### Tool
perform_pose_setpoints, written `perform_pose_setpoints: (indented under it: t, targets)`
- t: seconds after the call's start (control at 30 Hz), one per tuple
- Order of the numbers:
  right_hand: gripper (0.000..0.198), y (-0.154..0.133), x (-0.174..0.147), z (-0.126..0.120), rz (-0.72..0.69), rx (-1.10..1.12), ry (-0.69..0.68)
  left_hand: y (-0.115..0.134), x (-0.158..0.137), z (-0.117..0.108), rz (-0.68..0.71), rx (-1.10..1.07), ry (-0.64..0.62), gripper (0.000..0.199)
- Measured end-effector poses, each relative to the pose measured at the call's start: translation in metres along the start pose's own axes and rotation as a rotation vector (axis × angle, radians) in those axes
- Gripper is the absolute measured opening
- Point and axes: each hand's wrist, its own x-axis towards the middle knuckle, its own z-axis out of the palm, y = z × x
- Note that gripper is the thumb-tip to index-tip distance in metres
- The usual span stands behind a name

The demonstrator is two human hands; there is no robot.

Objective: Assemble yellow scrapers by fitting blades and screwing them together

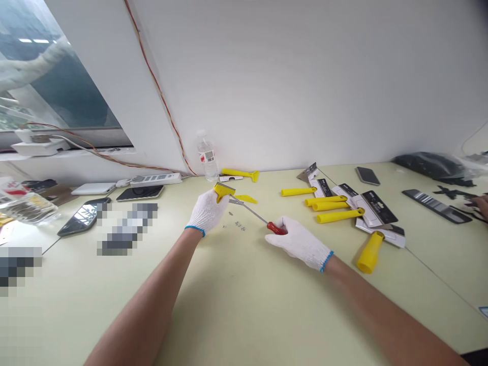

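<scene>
My left hand (208, 209), in a white knit glove, is closed around a yellow scraper head (224, 190) with a metal edge. In my right hand (299, 239), gloved the same way, is a screwdriver (276, 229) with a red handle. Its long shaft reaches up and left to the scraper head; whether the tip sits in a screw is too small to tell. Behind the shaft lies a flat yellow piece (246, 199). Several small screws (240, 225) are scattered on the table between my hands.
To the right lie several yellow-handled scrapers (339, 215) with black-and-white cards, and a yellow handle (369, 253). Against the wall are a water bottle (207, 156), another yellow scraper (240, 174) and a power strip (156, 179). Phones (84, 216) lie left. Another person's hand (482, 204) shows far right.
</scene>
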Motion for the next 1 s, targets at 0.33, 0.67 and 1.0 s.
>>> perform_pose_setpoints:
  t: [0.33,0.67,1.0]
  targets:
    - [0.052,-0.246,-0.015,0.363,0.365,0.042,-0.394,0.004,-0.003,0.001,0.012,0.040,-0.004,0.028]
    - [0.037,-0.228,-0.015,0.359,0.280,-0.231,-0.225,0.004,-0.005,-0.001,0.003,0.010,0.006,0.028]
    - [0.049,-0.233,-0.014,0.355,0.663,0.198,-0.587,0.001,-0.004,-0.001,0.004,-0.024,0.005,0.029]
